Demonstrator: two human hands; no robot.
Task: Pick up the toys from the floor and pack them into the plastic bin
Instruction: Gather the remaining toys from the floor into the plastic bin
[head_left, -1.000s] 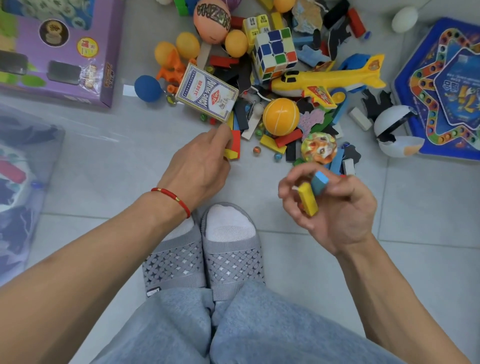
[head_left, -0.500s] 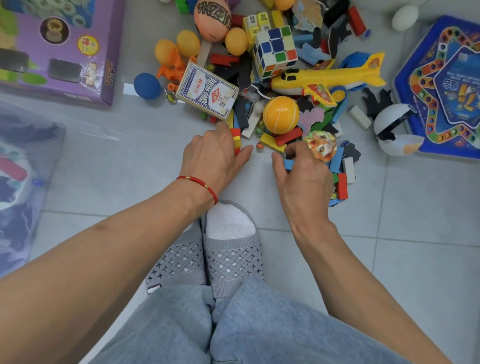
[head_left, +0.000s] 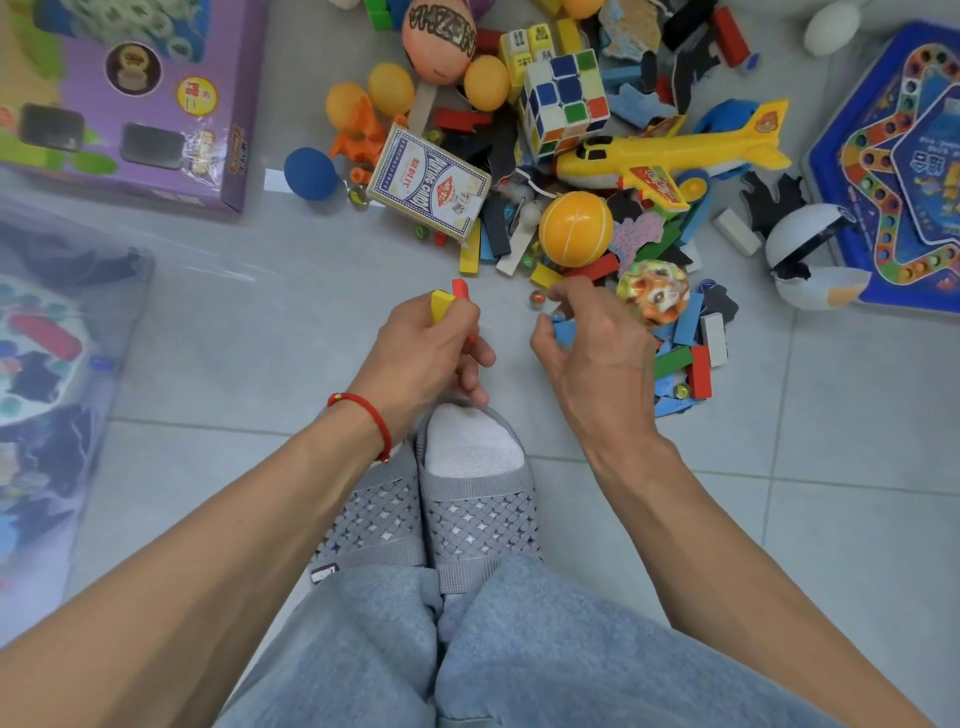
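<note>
Above the floor, left hand (head_left: 421, 348) round blocks (head_left: 445, 302).

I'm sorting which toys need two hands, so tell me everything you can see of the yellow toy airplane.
The yellow toy airplane looks like glossy molded plastic, with black cockpit windows, a sticker on its raised tail fin and red-lettered print on the near wing. It lies across the toy pile, nose pointing left beside the puzzle cube, tail toward the blue game board. Neither hand touches it.
</note>
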